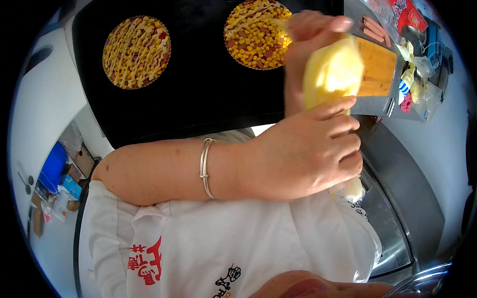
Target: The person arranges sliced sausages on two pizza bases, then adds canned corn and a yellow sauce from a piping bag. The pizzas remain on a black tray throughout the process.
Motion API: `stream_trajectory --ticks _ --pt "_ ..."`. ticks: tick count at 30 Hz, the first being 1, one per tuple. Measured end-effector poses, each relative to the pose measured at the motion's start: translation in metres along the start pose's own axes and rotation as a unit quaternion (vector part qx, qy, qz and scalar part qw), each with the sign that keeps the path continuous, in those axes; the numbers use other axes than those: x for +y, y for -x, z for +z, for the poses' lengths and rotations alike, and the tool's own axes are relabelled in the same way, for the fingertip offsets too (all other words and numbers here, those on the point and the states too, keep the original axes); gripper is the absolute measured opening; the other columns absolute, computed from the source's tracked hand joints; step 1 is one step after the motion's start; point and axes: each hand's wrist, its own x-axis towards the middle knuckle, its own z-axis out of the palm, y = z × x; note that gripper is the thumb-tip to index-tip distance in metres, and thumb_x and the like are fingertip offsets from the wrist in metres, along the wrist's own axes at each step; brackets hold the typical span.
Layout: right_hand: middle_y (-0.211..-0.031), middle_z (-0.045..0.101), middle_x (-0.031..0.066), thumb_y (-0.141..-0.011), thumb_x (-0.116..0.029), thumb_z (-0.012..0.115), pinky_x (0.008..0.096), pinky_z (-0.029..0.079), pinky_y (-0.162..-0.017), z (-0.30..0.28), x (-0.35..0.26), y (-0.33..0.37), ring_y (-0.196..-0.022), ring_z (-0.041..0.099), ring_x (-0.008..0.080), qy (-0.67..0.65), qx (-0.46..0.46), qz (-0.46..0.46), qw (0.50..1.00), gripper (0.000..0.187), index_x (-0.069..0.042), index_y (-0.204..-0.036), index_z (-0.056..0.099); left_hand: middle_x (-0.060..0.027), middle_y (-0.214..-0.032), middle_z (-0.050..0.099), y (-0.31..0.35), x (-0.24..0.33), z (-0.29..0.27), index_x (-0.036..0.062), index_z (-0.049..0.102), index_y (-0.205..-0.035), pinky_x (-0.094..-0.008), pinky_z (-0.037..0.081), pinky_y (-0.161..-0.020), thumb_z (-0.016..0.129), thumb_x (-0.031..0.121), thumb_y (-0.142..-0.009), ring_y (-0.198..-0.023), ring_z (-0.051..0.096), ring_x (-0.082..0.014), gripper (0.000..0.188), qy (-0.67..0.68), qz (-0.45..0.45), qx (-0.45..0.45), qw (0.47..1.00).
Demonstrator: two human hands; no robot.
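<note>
My left hand (318, 149) is wrapped round the rear of a piping bag (334, 67) full of pale yellow sauce; the bag's loose end sticks out below the fist. At the bag's front, my right hand (318, 30), slightly blurred, is closed round the narrow end. That end is over the right edge of a round pizza (258, 42) topped with corn and chopped sausage, with sauce lines across its upper part. A second corn pizza (136, 52), striped with sauce all over, lies to the left. Both rest on a black baking tray (198, 94).
Right of the tray is a wooden cutting board (375, 67), with several sausages (375, 31) beyond it. Plastic bags (420, 64) and a red package (410, 17) crowd the counter's far right. A blue basin (53, 166) and boxes stand low at the left.
</note>
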Motion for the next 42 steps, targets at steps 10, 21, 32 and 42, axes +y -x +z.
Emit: stream_trajectory --ticks 10,21,32,42 --pt "-0.048 0.033 0.0018 -0.112 -0.049 0.039 0.0323 0.029 -0.046 0.012 -0.008 0.043 -0.042 0.03 0.0153 -0.111 0.012 0.05 0.992 0.064 -0.011 -0.06 0.037 -0.0036 -0.087 0.064 0.004 0.004 0.01 0.0084 0.069 -0.088 -0.0529 0.038 -0.117 0.067 0.019 -0.084 -0.105 0.061 -0.0251 0.012 0.031 0.016 -0.009 0.999" --pt "-0.046 0.033 0.0008 -0.113 -0.045 0.039 0.0317 0.026 -0.046 -0.009 -0.016 0.041 -0.041 0.027 0.0148 -0.118 -0.049 0.045 0.991 0.058 -0.013 -0.064 0.037 -0.004 -0.088 0.066 0.001 0.009 0.014 0.0085 0.068 -0.087 -0.0516 0.038 -0.118 0.068 0.02 -0.083 -0.105 0.061 -0.0247 0.013 0.023 0.028 -0.011 0.999" --pt "-0.051 0.031 0.0 -0.113 -0.045 0.04 0.0326 0.028 -0.051 -0.006 -0.035 0.06 -0.047 0.027 0.0142 -0.048 -0.036 0.094 0.994 0.059 -0.013 -0.064 0.037 -0.0029 -0.082 0.064 -0.003 0.012 0.021 0.0084 0.071 -0.091 -0.0502 0.04 -0.115 0.068 0.021 -0.083 -0.107 0.06 -0.0227 0.015 0.059 0.036 -0.031 0.997" --pt "-0.049 0.031 -0.0009 -0.112 -0.048 0.042 0.0306 0.025 -0.048 -0.047 -0.025 0.039 -0.045 0.025 0.013 -0.018 0.037 0.054 0.998 0.061 -0.013 -0.062 0.037 -0.0026 -0.089 0.067 -0.009 0.015 0.028 0.0102 0.071 -0.092 -0.0515 0.038 -0.115 0.067 0.022 -0.085 -0.109 0.06 -0.0251 0.015 0.06 0.046 -0.029 0.997"
